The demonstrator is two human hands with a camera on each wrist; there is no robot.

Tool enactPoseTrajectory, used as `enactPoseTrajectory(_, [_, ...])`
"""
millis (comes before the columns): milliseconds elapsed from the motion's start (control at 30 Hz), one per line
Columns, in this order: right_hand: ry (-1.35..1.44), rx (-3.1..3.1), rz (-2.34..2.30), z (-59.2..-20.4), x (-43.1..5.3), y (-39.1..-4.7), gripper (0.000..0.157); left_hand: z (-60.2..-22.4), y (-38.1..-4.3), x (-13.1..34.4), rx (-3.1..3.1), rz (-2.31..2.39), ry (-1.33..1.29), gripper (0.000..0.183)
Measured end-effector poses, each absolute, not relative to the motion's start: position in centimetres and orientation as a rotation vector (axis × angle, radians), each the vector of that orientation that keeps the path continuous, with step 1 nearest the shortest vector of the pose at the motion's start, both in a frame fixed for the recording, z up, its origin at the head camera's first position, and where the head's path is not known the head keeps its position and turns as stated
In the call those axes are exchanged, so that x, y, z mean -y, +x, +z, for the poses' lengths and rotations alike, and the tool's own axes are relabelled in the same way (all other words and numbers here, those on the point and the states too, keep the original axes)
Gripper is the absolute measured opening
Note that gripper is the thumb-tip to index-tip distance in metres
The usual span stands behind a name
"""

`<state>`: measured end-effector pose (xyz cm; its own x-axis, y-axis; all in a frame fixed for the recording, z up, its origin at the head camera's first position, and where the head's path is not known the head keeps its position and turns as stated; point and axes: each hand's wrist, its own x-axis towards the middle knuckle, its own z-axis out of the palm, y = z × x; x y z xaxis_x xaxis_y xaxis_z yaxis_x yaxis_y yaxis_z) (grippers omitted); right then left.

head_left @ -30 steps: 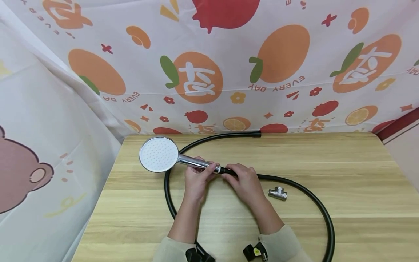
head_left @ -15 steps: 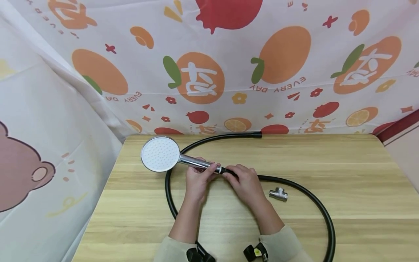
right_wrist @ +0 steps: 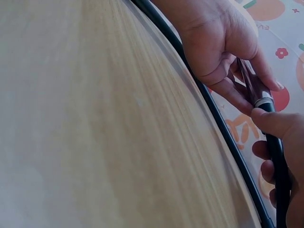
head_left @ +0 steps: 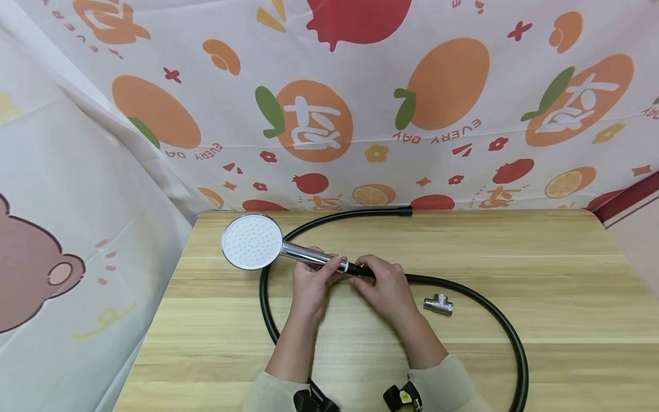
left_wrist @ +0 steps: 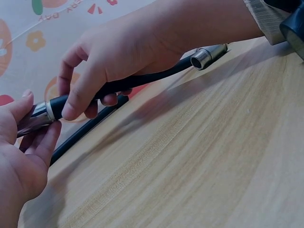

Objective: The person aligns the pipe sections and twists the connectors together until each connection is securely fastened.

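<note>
A handheld shower head (head_left: 252, 241) with a white round face and chrome handle is held above the table, its face up. My left hand (head_left: 310, 289) grips the lower end of that handle. Beside it, my right hand (head_left: 386, 289) pinches the black end of the shower hose (head_left: 465, 293), right at the handle's white ring. In the left wrist view the black hose end (left_wrist: 58, 105) meets the chrome handle in one line. The right wrist view shows my right thumb and fingers (right_wrist: 268, 171) curled round the black end.
A chrome T-shaped pipe fitting (head_left: 438, 304) lies on the wooden table (head_left: 582, 286), right of my right hand. The hose loops behind the shower head, and its other end (head_left: 404, 211) lies at the back edge. A fruit-print cloth (head_left: 376, 86) hangs behind.
My right fingers and thumb have shifted slightly around the black hose end. The left hand and shower head stay in place.
</note>
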<state>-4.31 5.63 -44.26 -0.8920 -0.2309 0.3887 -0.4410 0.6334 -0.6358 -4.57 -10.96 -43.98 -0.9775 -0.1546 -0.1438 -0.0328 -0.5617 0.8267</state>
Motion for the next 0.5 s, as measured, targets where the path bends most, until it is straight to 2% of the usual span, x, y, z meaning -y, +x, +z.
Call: enactPoseTrajectory(500, [0.567,2.590,1.146,-44.06,-5.69,-4.63,0.022,-43.83,-4.70,11.06,1.414,-2.715,0.322,0.031])
